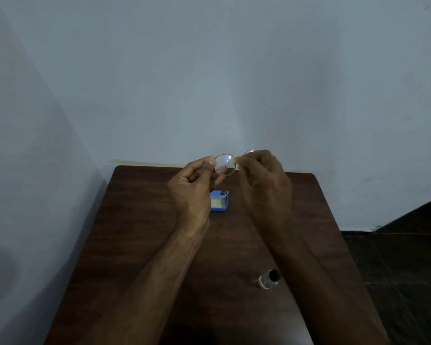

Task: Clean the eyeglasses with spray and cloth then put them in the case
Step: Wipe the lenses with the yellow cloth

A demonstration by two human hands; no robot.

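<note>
- The eyeglasses (224, 164), thin and red-rimmed, are held in the air above the far end of the dark wooden surface (139, 220), well clear of it.
- The left hand (192, 188) pinches the edge of one lens between thumb and fingers. The right hand (264, 178) is curled round the other lens, with a pale scrap at its fingertips that is likely the cloth (237, 163).
- From where I stand, the frame looks slight. Rubbing hard against a pinch on the far rim could twist the bridge or bend the rim.
- The left thumb sits on or near the glass, so it may smear the lens it steadies.
- If either hand lost its hold, the glasses would fall onto the hard wood or the blue case (219, 201) lying open just below.
- The small clear spray bottle (268, 280) stands just beside the right forearm, where a drawn-back elbow could knock it over.
- I can read no brand or writing. A dark mark on the case lid is too small to make out, and the bottle shows no legible label.
</note>
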